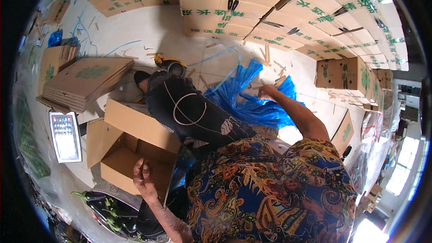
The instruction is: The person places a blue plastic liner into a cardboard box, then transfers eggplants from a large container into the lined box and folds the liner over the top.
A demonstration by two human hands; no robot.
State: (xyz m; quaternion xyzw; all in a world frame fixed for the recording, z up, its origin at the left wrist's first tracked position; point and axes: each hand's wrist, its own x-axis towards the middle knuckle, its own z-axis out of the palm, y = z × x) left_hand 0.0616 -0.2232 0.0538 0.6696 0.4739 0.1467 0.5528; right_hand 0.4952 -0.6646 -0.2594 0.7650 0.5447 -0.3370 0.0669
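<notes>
An opened cardboard carton [135,155] stands in front of me on the left, its flaps folded outward and its visible inside bare. My left hand [144,177] hovers over the near side of that carton, fingers half curled, with nothing visible in them. Out to the right, my right hand [267,93] is at a heap of blue plastic film [270,111]. Its fingers are bent and partly hidden, so I cannot tell whether they grip the film. Below the carton, dark long eggplants [114,212] with green stems lie in a container. My black-trousered leg [192,108] stretches between carton and film.
A stack of flattened cartons [87,77] lies at the left, above a lit digital scale display [65,138]. A yellow tape dispenser [170,64] rests on the tiled floor beyond my foot. Printed cartons [216,3] form a wall ahead. Cardboard scraps [266,54] and blue strapping [125,46] litter the floor.
</notes>
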